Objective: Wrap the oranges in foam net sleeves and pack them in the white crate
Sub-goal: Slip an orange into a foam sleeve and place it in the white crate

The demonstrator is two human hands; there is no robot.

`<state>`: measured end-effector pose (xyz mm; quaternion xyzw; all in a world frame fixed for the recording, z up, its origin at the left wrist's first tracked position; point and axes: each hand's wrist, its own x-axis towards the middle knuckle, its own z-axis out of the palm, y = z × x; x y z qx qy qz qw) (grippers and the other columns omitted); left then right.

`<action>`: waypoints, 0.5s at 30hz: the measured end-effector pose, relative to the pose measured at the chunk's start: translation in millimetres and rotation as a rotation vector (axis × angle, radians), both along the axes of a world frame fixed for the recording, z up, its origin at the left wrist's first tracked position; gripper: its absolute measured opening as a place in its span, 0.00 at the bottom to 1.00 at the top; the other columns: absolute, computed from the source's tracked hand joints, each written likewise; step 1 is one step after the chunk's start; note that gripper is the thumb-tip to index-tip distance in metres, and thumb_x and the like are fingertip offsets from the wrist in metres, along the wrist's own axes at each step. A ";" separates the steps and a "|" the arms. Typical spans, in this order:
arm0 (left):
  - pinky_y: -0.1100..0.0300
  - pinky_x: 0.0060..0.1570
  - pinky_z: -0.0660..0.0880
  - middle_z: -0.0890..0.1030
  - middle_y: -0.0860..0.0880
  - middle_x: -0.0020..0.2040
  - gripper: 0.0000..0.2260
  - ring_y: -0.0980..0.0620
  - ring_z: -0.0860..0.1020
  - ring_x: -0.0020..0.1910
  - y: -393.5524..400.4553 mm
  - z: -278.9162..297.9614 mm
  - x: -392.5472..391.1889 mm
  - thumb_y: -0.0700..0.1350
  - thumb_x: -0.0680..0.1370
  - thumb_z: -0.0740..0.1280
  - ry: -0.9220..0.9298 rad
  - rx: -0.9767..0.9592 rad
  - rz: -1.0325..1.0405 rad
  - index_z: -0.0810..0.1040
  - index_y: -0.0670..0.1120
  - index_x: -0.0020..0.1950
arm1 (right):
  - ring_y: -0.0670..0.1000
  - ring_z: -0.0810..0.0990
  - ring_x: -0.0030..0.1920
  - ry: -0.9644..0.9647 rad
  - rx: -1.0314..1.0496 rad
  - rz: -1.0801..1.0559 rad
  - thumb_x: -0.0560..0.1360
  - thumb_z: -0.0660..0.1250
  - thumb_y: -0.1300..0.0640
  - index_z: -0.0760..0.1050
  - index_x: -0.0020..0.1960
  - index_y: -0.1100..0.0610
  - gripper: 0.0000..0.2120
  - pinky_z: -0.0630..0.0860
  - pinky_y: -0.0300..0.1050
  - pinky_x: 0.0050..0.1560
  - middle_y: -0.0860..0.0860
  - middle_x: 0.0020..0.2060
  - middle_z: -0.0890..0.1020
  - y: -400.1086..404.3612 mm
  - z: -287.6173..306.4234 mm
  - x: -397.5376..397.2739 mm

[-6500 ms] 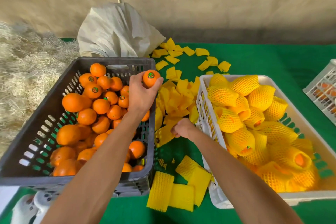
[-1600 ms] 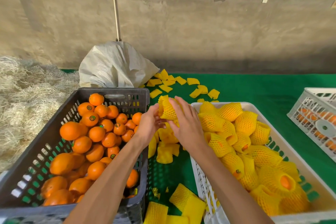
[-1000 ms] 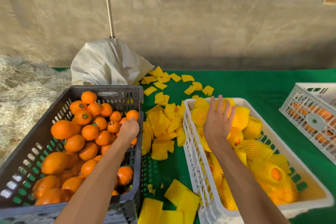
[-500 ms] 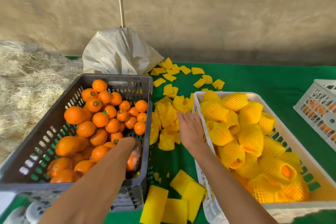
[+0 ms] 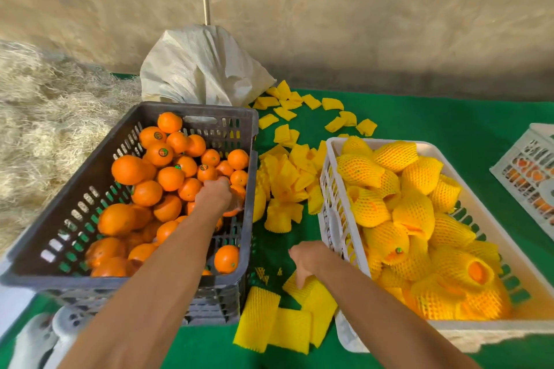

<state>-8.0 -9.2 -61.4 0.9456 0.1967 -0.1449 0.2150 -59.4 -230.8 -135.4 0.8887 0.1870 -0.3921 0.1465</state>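
Note:
A dark grey crate (image 5: 192, 108) on the left holds several bare oranges (image 5: 171, 178). My left hand (image 5: 213, 195) is down inside it near the right wall, with its fingers curled over an orange (image 5: 235, 209). The white crate (image 5: 419, 145) on the right is heaped with oranges wrapped in yellow foam net sleeves (image 5: 413, 213). Between the crates, my right hand (image 5: 305, 260) reaches down and pinches the top of a flat yellow foam net sleeve (image 5: 317, 299) lying in the near cluster of sleeves.
A pile of loose yellow sleeves (image 5: 287, 177) lies on the green cloth (image 5: 434, 120) between the crates, with more scattered behind. A white sack (image 5: 204, 69) stands behind the dark crate. Straw (image 5: 45, 117) is at the left, and another white crate (image 5: 527, 171) at the right edge.
My right hand has pulled back from the middle sleeve pile to the near cluster of sleeves. My left hand has moved further up inside the dark crate and closed over an orange.

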 end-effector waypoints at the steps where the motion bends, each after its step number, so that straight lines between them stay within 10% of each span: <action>1: 0.45 0.57 0.76 0.70 0.36 0.70 0.19 0.35 0.76 0.64 -0.7 3.4 0.6 0.46 0.81 0.69 -0.046 0.019 0.001 0.71 0.40 0.69 | 0.59 0.80 0.61 -0.022 -0.011 0.048 0.73 0.77 0.48 0.69 0.73 0.59 0.34 0.77 0.51 0.52 0.56 0.63 0.79 0.8 -4.4 -3.9; 11: 0.44 0.57 0.78 0.62 0.39 0.71 0.37 0.35 0.76 0.59 -10.3 13.5 6.1 0.62 0.77 0.71 -0.699 -0.275 0.189 0.65 0.39 0.75 | 0.58 0.80 0.51 0.082 -0.090 0.025 0.73 0.76 0.55 0.77 0.61 0.61 0.20 0.76 0.50 0.47 0.55 0.49 0.78 3.0 -4.0 -1.1; 15: 0.54 0.59 0.75 0.61 0.44 0.72 0.37 0.47 0.71 0.61 -19.9 17.6 7.9 0.64 0.77 0.70 -0.813 -0.429 0.072 0.63 0.44 0.76 | 0.57 0.79 0.46 -0.311 0.223 -0.200 0.77 0.69 0.51 0.74 0.55 0.56 0.11 0.73 0.49 0.44 0.55 0.46 0.79 2.0 29.2 13.4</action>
